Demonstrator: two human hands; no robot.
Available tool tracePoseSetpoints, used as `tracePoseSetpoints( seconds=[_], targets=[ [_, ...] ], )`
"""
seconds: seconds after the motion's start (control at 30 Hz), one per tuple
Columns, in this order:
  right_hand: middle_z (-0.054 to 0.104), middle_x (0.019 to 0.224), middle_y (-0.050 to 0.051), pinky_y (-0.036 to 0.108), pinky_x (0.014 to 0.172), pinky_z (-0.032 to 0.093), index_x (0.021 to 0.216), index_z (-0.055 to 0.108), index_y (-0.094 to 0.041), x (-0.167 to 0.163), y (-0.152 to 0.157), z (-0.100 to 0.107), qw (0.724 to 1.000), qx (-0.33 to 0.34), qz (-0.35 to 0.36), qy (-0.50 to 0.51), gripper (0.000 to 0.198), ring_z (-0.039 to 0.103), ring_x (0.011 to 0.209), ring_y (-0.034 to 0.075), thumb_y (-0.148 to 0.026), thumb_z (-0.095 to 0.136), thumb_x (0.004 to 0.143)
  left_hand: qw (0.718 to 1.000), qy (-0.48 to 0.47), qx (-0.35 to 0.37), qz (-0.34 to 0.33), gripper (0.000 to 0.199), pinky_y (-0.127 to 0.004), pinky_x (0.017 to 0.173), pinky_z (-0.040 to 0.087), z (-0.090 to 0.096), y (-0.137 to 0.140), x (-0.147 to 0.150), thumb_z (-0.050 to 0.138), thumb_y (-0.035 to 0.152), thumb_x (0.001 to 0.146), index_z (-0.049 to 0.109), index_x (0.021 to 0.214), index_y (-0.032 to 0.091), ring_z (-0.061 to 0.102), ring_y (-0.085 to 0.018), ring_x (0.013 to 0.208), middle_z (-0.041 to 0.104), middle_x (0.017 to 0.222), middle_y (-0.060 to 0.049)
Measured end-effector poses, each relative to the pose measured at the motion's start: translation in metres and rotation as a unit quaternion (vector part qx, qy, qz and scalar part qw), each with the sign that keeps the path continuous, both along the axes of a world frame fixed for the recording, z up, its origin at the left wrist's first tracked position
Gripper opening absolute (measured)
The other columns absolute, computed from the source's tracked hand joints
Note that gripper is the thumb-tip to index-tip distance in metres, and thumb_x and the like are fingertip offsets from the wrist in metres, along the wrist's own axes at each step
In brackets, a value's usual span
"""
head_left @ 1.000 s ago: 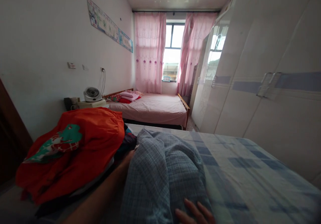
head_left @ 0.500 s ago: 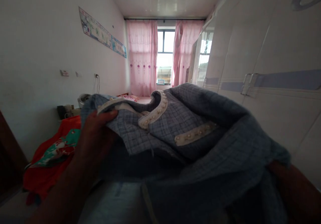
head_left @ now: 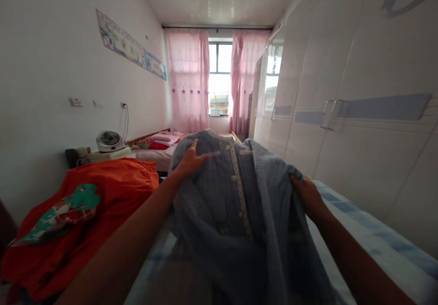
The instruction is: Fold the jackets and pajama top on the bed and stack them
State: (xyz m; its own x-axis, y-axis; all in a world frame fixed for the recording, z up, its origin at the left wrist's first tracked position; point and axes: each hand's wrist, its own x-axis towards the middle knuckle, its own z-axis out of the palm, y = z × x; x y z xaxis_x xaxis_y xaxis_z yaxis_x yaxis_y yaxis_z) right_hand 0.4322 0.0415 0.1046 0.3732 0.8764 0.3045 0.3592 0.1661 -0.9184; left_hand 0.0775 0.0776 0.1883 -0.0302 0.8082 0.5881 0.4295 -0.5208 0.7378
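A grey-blue woven jacket (head_left: 219, 195) hangs spread in front of me, its buttoned front facing my view. Pale trim runs down the button line, and short trimmed strips mark the chest. My left hand (head_left: 190, 160) is closed on the jacket near its left shoulder, with thumb and fingertips on the cloth. At the right, my right hand (head_left: 307, 196) grips a bunched part of the sleeve or shoulder; I cannot tell which. Folds hide some of the right fingers, and the jacket's lower part is dark and blurred.
A bed (head_left: 362, 223) with a blue-and-white sheet lies beneath. Orange-red cloth (head_left: 116, 191) with a green print is at left, near a small fan (head_left: 110, 141). White wardrobes (head_left: 359, 154) line the right side. Another bed (head_left: 160, 158) stands by the pink curtains (head_left: 188, 77).
The jacket has gone from crumpled and close to the camera to hanging upright, farther away, front showing. Both hands moved forward and inward, still holding it. The view shifted slightly.
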Motion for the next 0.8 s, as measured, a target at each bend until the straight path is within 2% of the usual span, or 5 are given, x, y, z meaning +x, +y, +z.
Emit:
tracePoseSetpoints(
  seconds=[0.2, 0.3, 0.47, 0.67, 0.8],
  targets=[
    [0.064, 0.109, 0.023, 0.042, 0.089, 0.045, 0.103, 0.059, -0.006, 0.018, 0.003, -0.098, 0.986, -0.143, -0.002, -0.083, 0.055, 0.061, 0.101, 0.033, -0.038, 0.057, 0.059, 0.982, 0.123, -0.136, 0.036, 0.053, -0.038, 0.109, 0.025, -0.127, -0.038, -0.001, 0.061, 0.028, 0.068, 0.056, 0.117, 0.008, 0.035, -0.029, 0.131, 0.045, 0.136, -0.019],
    [0.059, 0.121, 0.02, 0.04, 0.098, 0.038, 0.106, 0.059, -0.01, 0.029, -0.011, -0.124, 0.975, -0.149, -0.021, -0.162, 0.053, 0.053, 0.114, 0.032, -0.04, 0.052, 0.063, 0.968, 0.142, -0.191, 0.081, 0.059, -0.041, 0.11, 0.023, -0.168, -0.058, -0.014, 0.05, 0.035, 0.075, 0.048, 0.125, 0.004, 0.03, -0.03, 0.133, 0.037, 0.141, -0.022],
    [0.061, 0.119, 0.019, 0.037, 0.091, 0.044, 0.119, 0.054, -0.008, 0.046, -0.021, -0.132, 0.944, -0.177, -0.054, -0.275, 0.062, 0.058, 0.108, 0.029, -0.048, 0.041, 0.074, 0.956, 0.143, -0.225, 0.126, 0.068, -0.04, 0.112, 0.014, -0.183, -0.064, -0.038, 0.045, 0.023, 0.069, 0.039, 0.131, -0.003, 0.02, -0.029, 0.137, 0.028, 0.145, -0.024],
    [0.066, 0.111, 0.016, 0.035, 0.085, 0.046, 0.107, 0.063, -0.012, 0.06, -0.031, -0.127, 0.931, -0.208, -0.008, -0.299, 0.058, 0.061, 0.102, 0.031, -0.054, 0.049, 0.07, 0.955, 0.081, -0.273, 0.083, 0.075, -0.035, 0.095, 0.043, -0.185, -0.062, -0.059, 0.051, 0.023, 0.056, 0.045, 0.128, 0.002, 0.052, -0.032, 0.117, 0.056, 0.126, -0.018],
    [0.072, 0.087, 0.012, 0.034, 0.074, 0.049, 0.081, 0.068, -0.013, 0.056, -0.041, -0.116, 0.933, -0.229, 0.09, -0.262, 0.05, 0.066, 0.085, 0.03, -0.059, 0.051, 0.068, 0.967, 0.034, -0.251, 0.032, 0.05, -0.03, 0.079, 0.05, -0.175, -0.06, -0.057, 0.055, 0.034, 0.061, 0.061, 0.105, 0.01, 0.063, -0.026, 0.095, 0.068, 0.1, -0.01]
  ],
)
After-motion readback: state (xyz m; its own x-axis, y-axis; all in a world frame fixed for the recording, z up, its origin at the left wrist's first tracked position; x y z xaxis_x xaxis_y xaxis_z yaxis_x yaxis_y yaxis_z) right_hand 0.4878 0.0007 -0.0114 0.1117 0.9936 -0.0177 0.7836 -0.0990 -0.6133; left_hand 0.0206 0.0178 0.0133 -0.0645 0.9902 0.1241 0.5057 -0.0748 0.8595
